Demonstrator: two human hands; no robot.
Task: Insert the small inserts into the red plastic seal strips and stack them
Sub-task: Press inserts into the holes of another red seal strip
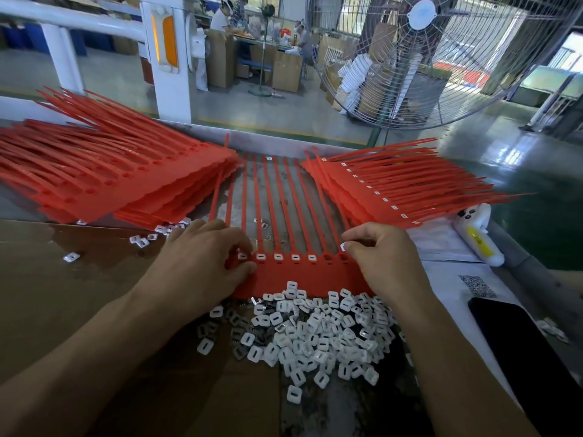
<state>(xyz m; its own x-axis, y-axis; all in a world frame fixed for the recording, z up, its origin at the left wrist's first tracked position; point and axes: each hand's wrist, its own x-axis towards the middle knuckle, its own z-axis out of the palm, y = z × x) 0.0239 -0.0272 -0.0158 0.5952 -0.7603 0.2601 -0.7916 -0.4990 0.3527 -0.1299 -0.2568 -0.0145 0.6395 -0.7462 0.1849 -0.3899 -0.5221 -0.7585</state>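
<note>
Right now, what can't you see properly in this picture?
Head view only:
- The strip sheet: its end pockets are hidden under the left hand and right hand.
- The black phone: cut off by the right edge.
- The QR code: too blurred to read.

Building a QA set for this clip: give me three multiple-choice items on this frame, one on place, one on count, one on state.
1. Where is the stack of seal strips already fitted with inserts?
A. Right of the strip being worked
B. On the phone
C. Under the loose inserts

2. How many white inserts sit in the strip being worked?
A. None
B. Five
C. Twelve

3. What is the right hand doing?
A. Lying flat and open
B. Pinching one white insert
C. Holding the phone

Key: 1 A, white dots line the stack on the right. 2 B, five filled sockets show, with empty ones beside the right hand. 3 B, the insert sits at its fingertips above the strip.
</note>
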